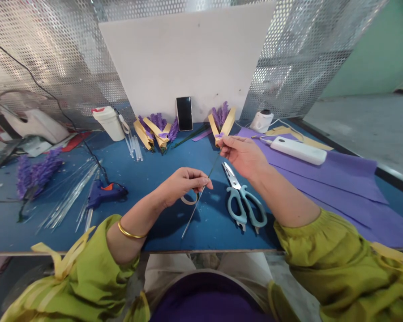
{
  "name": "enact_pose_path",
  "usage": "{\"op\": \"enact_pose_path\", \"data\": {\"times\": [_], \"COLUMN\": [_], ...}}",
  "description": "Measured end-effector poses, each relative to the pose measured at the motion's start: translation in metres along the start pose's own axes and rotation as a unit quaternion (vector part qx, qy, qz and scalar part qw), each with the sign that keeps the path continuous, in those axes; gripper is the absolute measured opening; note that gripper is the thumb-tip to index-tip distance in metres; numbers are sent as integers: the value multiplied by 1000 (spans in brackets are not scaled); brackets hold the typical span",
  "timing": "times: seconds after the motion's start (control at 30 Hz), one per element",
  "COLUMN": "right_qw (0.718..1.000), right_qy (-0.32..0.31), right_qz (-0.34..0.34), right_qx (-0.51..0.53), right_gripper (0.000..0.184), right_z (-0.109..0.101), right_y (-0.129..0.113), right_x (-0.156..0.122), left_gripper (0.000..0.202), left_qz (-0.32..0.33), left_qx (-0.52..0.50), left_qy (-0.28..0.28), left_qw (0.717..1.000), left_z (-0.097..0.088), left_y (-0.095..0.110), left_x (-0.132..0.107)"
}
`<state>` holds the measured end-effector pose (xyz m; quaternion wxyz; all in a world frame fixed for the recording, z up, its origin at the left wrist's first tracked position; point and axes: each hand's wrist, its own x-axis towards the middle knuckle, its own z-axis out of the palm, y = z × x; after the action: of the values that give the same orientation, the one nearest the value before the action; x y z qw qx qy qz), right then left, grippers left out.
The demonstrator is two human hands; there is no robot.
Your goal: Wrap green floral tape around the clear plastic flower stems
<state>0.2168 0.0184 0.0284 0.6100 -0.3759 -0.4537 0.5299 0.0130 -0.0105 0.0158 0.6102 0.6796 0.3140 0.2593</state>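
A thin wire stem (192, 218) slants up between my hands, bare and pale at its lower end and green along its upper part. My left hand (188, 183) is closed in a pinch around its middle. At the stem's top, my right hand (240, 152) has its fingertips pressed together on it; a bit of purple shows there, but I cannot tell whether it belongs to the stem or to the bouquet behind. Partly hidden under my left hand is a pale roll of tape (189, 201). Scissors with light blue handles (242, 203) lie partly open below my right hand.
Small wrapped purple bouquets (161, 129) stand at the back beside a phone (184, 114). A blue glue gun (105, 194), clear wire strands (67, 197) and purple flowers (38, 172) lie left. Purple sheets (325, 179) and a white power strip (298, 150) lie right.
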Motion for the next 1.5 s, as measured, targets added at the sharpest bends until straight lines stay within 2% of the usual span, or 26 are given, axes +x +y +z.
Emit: {"op": "enact_pose_path", "data": {"times": [0.13,0.23,0.3,0.43,0.5,0.73,0.97,1.13,1.33,1.4,1.5], "right_qw": [1000,1000,998,981,977,977,980,986,982,985,985], "right_qy": [23,-2,-44,-169,-192,-188,-166,-115,-79,-85,-137], "right_qz": [-7,24,50,84,78,61,37,6,-12,2,34], "right_qx": [0,4,-2,-40,-47,-83,-103,-124,-169,-153,-99], "right_gripper": [23,26,28,25,24,29,27,26,34,34,31], "right_z": [4,7,10,15,16,17,19,20,23,23,21], "right_y": [1,3,5,13,16,12,9,12,19,19,16], "right_x": [-2,-5,-9,-17,-19,-20,-21,-20,-21,-21,-20], "left_gripper": [24,25,25,26,26,32,35,30,30,29,28], "left_qz": [3,6,12,22,21,-9,-14,9,-7,-4,6], "left_qx": [-7,-22,-42,-77,-82,-88,-63,-21,14,2,-28], "left_qy": [-8,11,36,75,75,8,-7,17,29,39,61], "left_qw": [1000,1000,998,994,994,996,998,1000,999,999,998], "left_z": [1,1,1,0,0,-5,-10,-9,-5,-5,-7], "left_y": [1,1,0,-3,-3,1,-1,-3,-1,-3,-6], "left_x": [0,1,3,5,5,2,3,4,4,5,5]}}
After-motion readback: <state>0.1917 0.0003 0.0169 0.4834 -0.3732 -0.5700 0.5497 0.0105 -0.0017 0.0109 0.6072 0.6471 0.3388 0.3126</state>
